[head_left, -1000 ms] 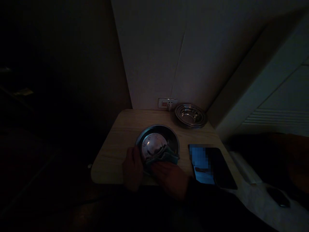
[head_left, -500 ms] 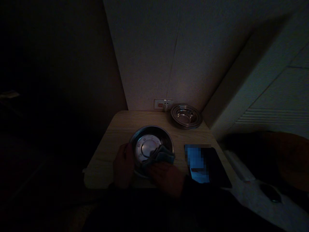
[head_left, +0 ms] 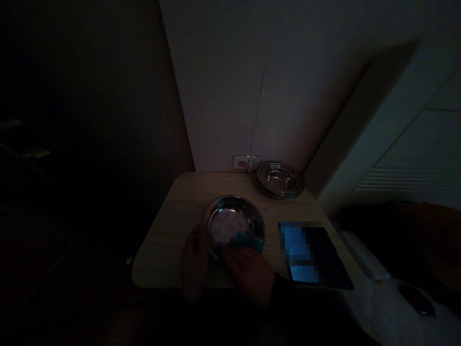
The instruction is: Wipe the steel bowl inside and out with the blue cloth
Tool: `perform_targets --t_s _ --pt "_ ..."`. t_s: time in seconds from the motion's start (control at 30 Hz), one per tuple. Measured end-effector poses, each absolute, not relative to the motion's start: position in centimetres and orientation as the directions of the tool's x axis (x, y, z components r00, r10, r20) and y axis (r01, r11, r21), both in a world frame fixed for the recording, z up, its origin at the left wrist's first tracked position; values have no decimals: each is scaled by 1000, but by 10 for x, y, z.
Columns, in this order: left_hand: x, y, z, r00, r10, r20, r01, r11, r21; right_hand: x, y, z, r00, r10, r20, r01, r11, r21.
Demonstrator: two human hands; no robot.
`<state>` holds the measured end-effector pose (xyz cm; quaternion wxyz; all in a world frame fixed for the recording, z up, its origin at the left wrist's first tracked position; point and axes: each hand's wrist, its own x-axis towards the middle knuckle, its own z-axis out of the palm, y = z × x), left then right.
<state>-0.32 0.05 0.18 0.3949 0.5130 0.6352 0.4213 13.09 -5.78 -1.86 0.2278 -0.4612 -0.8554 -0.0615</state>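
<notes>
A shiny steel bowl (head_left: 230, 220) stands on a small light wooden table (head_left: 173, 226) in a very dark room. My left hand (head_left: 194, 262) grips the bowl's near left rim. My right hand (head_left: 248, 271) presses a blue-grey cloth (head_left: 247, 240) against the bowl's near right inside edge, fingers closed over it. Both forearms are lost in shadow below the table edge.
A stack of steel plates (head_left: 281, 179) sits at the table's far right corner, by a wall socket (head_left: 246, 162). A lit tablet (head_left: 309, 257) lies at the right front. White walls rise behind; something white and a dark object (head_left: 414, 299) lie lower right.
The cloth has slid from the bowl's middle toward its near right edge, with my right hand following. My left hand stays on the rim. The view shifted slightly.
</notes>
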Motion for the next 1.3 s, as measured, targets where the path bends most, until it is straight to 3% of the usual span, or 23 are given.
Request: perform_targets --t_s 0.13,0.37,0.6,0.8,0.93,1.1,1.3 --pt "-9 -9 -8 -208 975 -83 368 156 916 106 -54 -20 -430 786 443 821 545 -170" --pt "-18 4 1 -110 994 -19 466 68 882 167 -59 -3 -643 708 292 716 691 -98" --pt "-7 3 -5 -159 987 -30 494 106 863 121 -54 -4 -490 834 252 797 546 -257" --pt "-19 18 -3 -82 997 -5 472 43 881 166 -56 9 -638 754 159 744 656 -129" --pt "-7 9 -8 -113 993 -33 431 79 899 166 -53 0 -606 757 246 769 636 -64" --pt "1 -8 -22 -148 986 -78 383 130 914 117 -41 -12 -470 835 288 836 525 -158" --pt "-9 5 -15 -133 990 -55 417 106 903 156 -46 7 -617 767 174 750 641 -164"
